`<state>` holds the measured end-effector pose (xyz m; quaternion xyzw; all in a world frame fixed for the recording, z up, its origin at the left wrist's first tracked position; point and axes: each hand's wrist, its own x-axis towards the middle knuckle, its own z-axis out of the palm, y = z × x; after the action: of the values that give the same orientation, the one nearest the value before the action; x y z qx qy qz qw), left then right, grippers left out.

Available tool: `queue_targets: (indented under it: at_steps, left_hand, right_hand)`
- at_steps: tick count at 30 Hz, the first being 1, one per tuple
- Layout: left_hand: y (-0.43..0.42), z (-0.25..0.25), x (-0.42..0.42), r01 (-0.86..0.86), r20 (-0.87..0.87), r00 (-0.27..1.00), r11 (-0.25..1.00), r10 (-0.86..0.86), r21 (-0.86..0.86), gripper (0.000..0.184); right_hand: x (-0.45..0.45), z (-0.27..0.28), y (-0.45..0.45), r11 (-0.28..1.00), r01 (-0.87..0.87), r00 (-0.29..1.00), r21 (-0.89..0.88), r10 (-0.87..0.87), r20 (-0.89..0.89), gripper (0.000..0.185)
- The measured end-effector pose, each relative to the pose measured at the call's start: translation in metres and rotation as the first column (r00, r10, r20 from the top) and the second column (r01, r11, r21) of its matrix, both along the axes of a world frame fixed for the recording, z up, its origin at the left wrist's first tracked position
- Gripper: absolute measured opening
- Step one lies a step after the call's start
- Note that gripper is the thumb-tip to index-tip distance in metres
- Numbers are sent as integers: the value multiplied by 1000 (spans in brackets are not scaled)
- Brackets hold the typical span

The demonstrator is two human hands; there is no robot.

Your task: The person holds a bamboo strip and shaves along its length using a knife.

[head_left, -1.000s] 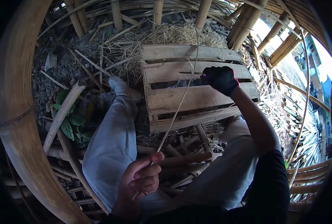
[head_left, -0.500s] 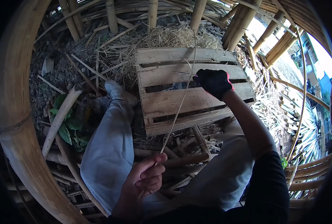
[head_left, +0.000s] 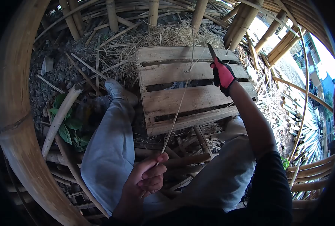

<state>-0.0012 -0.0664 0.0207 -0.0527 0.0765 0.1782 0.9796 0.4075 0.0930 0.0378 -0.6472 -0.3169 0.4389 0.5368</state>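
Note:
My left hand (head_left: 148,176), bare, is closed round the lower end of a long thin bamboo strip (head_left: 178,109). The strip slants up and away across a slatted wooden crate (head_left: 186,101). On my right hand (head_left: 223,75) is a black and pink glove, and its fingers are wrapped round a knife (head_left: 211,51) whose blade points up and away. The knife is to the right of the strip, apart from it, over the far right part of the crate. Its handle is mostly hidden by the glove.
A thick bamboo pole (head_left: 13,113) curves down the left side. Dry shavings (head_left: 171,35) lie behind the crate. A cut stick (head_left: 62,116) leans beside green leaves (head_left: 72,124) at the left. Bamboo posts stand at the back, and bamboo pieces lie under my legs.
My right hand has turned, so the knife that lay across the strip now points up and away, clear of it. The view shifted slightly. My left hand keeps its hold.

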Motion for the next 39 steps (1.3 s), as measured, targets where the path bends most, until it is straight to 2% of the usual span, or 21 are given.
queue_targets:
  at_steps: [4, 6, 11, 14, 18, 21, 23, 24, 26, 30, 32, 33, 35, 36, 38, 39]
  left_hand:
    - [3, 2, 8, 25, -73, 997, 998, -21, 53, 20]
    - [5, -3, 6, 32, -66, 997, 998, -29, 45, 20]
    - [3, -4, 9, 63, -98, 993, 997, -59, 42, 21]
    - [1, -6, 13, 88, -81, 993, 995, -84, 56, 22]
    - [-2, -4, 15, 124, -131, 985, 989, -112, 86, 22]
    - [-6, -1, 17, 124, -130, 985, 986, -110, 110, 22]
    - [-6, 1, 16, 117, -121, 987, 985, -102, 124, 22]
    - [-6, 3, 16, 115, -134, 986, 986, -99, 121, 22]
    - [-5, 5, 16, 115, -149, 984, 986, -97, 117, 21]
    - [-6, 5, 18, 68, -115, 992, 990, -53, 124, 19]
    - [-7, 6, 18, 31, -87, 996, 995, -23, 94, 19]
    - [-5, 9, 18, 67, -137, 989, 989, -49, 134, 19]
    - [-5, 12, 18, 103, -183, 981, 979, -71, 174, 19]
    - [-5, 13, 18, 100, -184, 981, 977, -66, 187, 18]
    - [-5, 16, 17, 88, -187, 981, 976, -50, 200, 18]
    - [-5, 18, 18, 98, -213, 976, 973, -52, 208, 18]
  right_hand:
    - [-31, 19, -16, 997, -72, 993, 7, 71, 95, 43]
    - [-55, 26, -20, 997, -55, 924, -60, 74, 376, 32]
    - [-57, 6, -14, 986, -161, 932, 52, 135, 335, 25]
    - [-60, 4, -13, 988, -157, 969, 16, 150, 197, 25]
    - [-63, 7, -9, 994, -110, 975, -18, 111, 191, 22]
    - [-49, -3, -2, 989, -133, 958, 63, 113, 264, 21]
    - [-46, -7, 4, 987, -117, 823, 114, 32, 567, 23]
    - [-43, -6, 4, 987, -117, 823, 114, 32, 568, 23]
    - [-40, -2, 2, 985, -131, 731, 112, 20, 682, 34]
    - [-42, 1, 4, 983, -100, 689, 152, -41, 723, 27]
    - [-44, 6, 1, 995, -64, 720, 72, -4, 694, 29]
    - [-42, 4, 3, 995, -67, 718, 74, -3, 696, 29]
    - [-37, -1, 7, 994, -78, 596, 73, -12, 803, 38]
    - [-37, 1, 10, 993, -84, 593, 79, -14, 805, 38]
    - [-40, 0, 14, 994, 8, 465, 108, -99, 880, 31]
    - [-37, 0, 17, 994, 3, 465, 107, -96, 880, 31]
